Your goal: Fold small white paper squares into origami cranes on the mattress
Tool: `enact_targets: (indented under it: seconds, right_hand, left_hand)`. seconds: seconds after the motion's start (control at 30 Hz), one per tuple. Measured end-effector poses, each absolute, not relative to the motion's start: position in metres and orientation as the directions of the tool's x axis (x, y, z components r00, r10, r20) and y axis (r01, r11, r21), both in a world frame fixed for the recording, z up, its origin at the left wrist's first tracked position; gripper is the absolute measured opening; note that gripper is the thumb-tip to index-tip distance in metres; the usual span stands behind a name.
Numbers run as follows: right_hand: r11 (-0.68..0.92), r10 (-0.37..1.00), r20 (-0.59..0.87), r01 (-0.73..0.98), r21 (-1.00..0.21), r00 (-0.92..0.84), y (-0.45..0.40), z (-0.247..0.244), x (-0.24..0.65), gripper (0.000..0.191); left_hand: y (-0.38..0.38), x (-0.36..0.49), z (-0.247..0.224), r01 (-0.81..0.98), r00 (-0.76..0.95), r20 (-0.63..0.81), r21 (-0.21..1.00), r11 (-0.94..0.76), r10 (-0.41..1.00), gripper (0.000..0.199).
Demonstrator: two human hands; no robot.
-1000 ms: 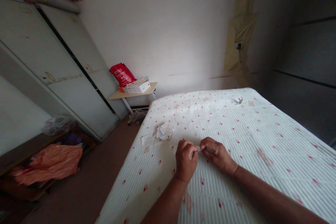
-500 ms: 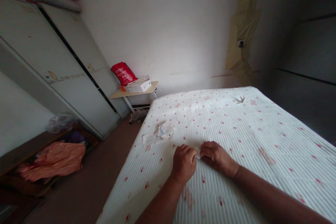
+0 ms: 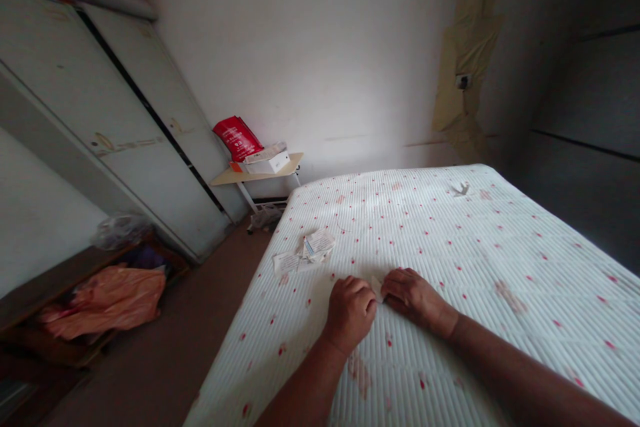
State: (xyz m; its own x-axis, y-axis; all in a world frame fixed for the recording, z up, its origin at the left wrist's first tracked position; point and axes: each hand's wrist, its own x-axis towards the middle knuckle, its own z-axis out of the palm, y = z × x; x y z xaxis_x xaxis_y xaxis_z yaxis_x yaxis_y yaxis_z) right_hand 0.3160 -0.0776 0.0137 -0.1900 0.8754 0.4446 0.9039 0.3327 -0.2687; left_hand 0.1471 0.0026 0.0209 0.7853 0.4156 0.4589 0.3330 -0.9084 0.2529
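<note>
A small whitish piece of paper [image 3: 377, 289] shows between my two hands, low over the bed. My left hand [image 3: 352, 310] is closed on its left side, fingers curled. On its right side my right hand [image 3: 411, 293] is closed too, with the fingertips bent down. Both hands grip the piece, and most of it is hidden by the fingers. Beyond my left hand, several printed paper pieces [image 3: 318, 245] lie in a loose pile on the white quilted bedding [image 3: 400, 227] with red spots.
A crumpled white scrap [image 3: 461, 189] lies near the bed's far right corner. Behind the bed's left corner stands a small table [image 3: 227, 178] bearing a red bag [image 3: 239, 139] and a white box [image 3: 273, 162]. An orange cloth or bag [image 3: 107, 300] lies at the left by the wardrobe [image 3: 145, 140].
The view has shifted very slightly. My hands stay almost in place, and slightly more of the small paper shows between them.
</note>
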Motion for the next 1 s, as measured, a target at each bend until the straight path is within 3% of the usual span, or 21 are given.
enact_targets:
  seconds: [0.5, 1.0]
  right_hand:
    - [0.298, 0.886, 0.445, 0.896, -0.329, -0.132, -0.0772, 0.0125, 0.3179, 0.011]
    - [0.289, 0.894, 0.431, 0.893, -0.345, -0.122, -0.0764, 0.0120, 0.3172, 0.011]
  left_hand:
    - [0.0046, 0.1478, 0.0175, 0.380, 0.765, 0.428, 0.304, -0.874, 0.481, 0.016]
    - [0.0028, 0.1493, 0.0164, 0.408, 0.776, 0.424, 0.226, -0.884, 0.467, 0.011]
